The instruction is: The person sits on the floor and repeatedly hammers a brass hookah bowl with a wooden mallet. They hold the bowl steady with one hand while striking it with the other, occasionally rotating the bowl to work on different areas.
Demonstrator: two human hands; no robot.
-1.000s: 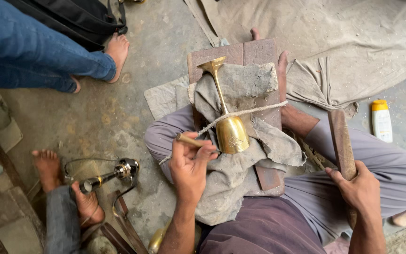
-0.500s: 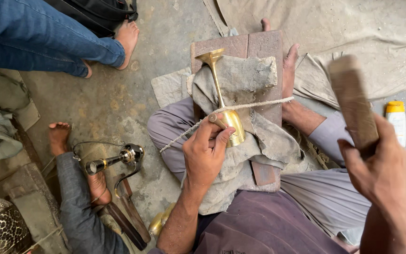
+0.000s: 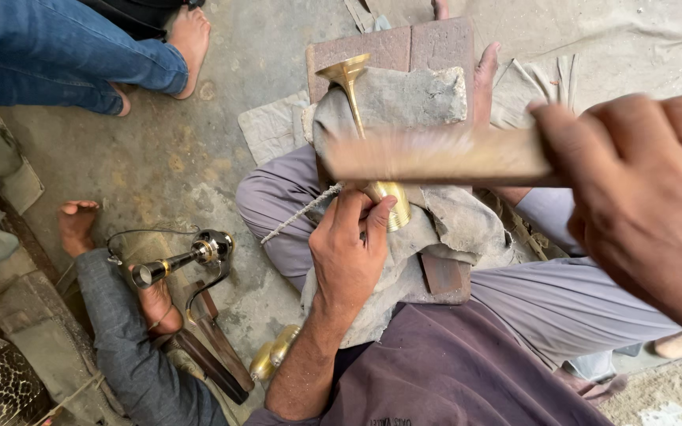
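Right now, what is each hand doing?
Left hand: closed, fingers against the brass goblet; what it pinches cannot be told.
Right hand: closed on a blurred wooden mallet.

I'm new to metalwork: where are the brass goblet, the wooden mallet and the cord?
goblet [image 3: 346, 72], head view, on its flared foot.
mallet [image 3: 436, 156], head view, on the blurred wooden shaft.
cord [image 3: 297, 215], head view, on the stretch left of the left hand.

We held a brass goblet [image 3: 369, 142] lying on its side on grey cloth [image 3: 412, 102], foot pointing away, cup near us; a blurred wooden mallet [image 3: 436, 156] crossed above it.
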